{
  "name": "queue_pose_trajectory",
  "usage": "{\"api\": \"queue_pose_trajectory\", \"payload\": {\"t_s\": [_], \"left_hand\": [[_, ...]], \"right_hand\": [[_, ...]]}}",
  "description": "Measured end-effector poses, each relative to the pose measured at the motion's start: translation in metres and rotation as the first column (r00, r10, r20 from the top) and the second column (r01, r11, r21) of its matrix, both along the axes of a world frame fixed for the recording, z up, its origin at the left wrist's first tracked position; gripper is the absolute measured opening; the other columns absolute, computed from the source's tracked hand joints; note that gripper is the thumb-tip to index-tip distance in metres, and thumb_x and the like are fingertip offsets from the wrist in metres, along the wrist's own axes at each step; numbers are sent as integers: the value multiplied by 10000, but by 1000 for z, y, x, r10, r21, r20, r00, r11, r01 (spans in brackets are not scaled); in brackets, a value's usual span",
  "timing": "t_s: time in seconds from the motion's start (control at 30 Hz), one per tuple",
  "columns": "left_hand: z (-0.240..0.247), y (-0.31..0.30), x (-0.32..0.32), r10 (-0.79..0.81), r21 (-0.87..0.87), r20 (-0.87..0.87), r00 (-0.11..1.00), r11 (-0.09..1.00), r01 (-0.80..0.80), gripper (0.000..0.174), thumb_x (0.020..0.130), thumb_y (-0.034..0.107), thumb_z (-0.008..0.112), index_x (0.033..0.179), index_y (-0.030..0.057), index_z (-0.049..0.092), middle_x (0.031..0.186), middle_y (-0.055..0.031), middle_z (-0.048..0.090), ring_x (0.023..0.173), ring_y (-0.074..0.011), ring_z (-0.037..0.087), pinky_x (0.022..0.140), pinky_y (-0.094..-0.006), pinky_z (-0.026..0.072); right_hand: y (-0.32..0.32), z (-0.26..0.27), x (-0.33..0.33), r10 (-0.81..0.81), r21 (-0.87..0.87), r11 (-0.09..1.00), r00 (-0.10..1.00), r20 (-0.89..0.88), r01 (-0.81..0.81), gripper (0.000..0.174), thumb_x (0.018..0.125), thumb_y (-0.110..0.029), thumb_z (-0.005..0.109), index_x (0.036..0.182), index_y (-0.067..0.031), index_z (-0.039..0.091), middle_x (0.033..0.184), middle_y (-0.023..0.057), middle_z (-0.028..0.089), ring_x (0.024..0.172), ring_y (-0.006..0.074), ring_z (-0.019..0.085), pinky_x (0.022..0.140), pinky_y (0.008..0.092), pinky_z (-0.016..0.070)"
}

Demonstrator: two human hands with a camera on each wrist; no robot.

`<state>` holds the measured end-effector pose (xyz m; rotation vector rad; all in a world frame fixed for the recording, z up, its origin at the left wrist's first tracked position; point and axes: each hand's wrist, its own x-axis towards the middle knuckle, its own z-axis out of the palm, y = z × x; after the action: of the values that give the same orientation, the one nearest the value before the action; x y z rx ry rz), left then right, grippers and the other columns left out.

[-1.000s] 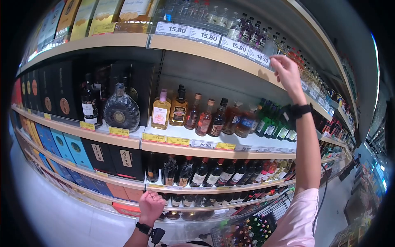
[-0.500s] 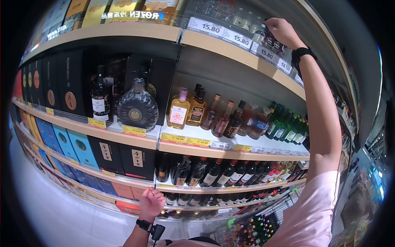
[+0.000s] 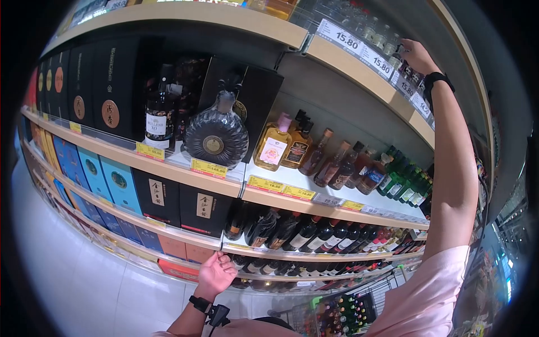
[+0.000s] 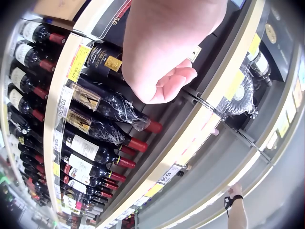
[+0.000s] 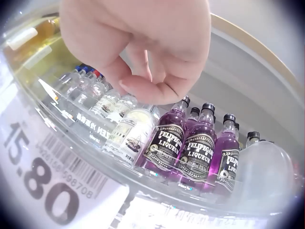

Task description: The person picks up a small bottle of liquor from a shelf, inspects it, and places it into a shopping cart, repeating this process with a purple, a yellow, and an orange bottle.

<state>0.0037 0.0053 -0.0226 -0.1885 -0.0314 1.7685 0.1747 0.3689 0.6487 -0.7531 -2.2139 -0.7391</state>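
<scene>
My right hand (image 3: 416, 56) is raised to the top shelf, among miniature liquor bottles. In the right wrist view its thumb and fingers curl together around the top of a small clear bottle (image 5: 131, 136) with a ship on its label; the neck is hidden behind them. Purple liqueur bottles (image 5: 198, 148) with black caps and black labels stand right beside it. My left hand (image 3: 217, 272) hangs low in front of the lower shelves, fingers loosely curled and holding nothing. In the left wrist view it overlaps the wine bottles (image 4: 86, 145) on the shelf behind.
A clear plastic guard with price tags (image 3: 375, 62) runs along the top shelf's front. Below stand a large round decanter (image 3: 216, 137), a yellow bottle (image 3: 274, 149) and green bottles (image 3: 396, 182). Several bottles fill a crate in the shopping cart (image 3: 314, 323) at bottom right.
My right hand has moved from the shelf edge in over the miniature bottles, and now its fingers are at the small clear one. The head view has shifted; the left hand stays low.
</scene>
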Motion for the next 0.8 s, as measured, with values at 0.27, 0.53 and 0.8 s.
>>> {"api": "queue_pose_trajectory", "payload": {"t_s": [0.27,0.53,0.8], "left_hand": [[-1,-20,1,46,-11,-34,998,999,-47,167,1010,243,471,912,135,552,770,11,510,684,-123,456,663,-288,385],[-9,-25,1,5,-2,-82,997,1000,-5,199,1011,256,463,925,131,591,775,12,515,708,-123,465,675,-279,384],[-5,-21,6,-46,74,-72,996,996,51,283,1021,306,455,1007,113,662,844,24,604,751,-118,503,723,-282,389]], "right_hand": [[6,8,-2,-60,-43,998,991,-117,56,398,831,-154,658,1201,-12,628,931,198,700,897,288,690,802,395,535],[-3,-2,2,143,110,986,972,-185,-124,228,866,-143,658,1037,7,644,713,79,657,651,128,643,603,268,492],[-72,-43,62,589,405,808,594,-548,-428,179,913,-92,625,1072,-39,690,767,36,659,615,93,580,535,257,469]]}}
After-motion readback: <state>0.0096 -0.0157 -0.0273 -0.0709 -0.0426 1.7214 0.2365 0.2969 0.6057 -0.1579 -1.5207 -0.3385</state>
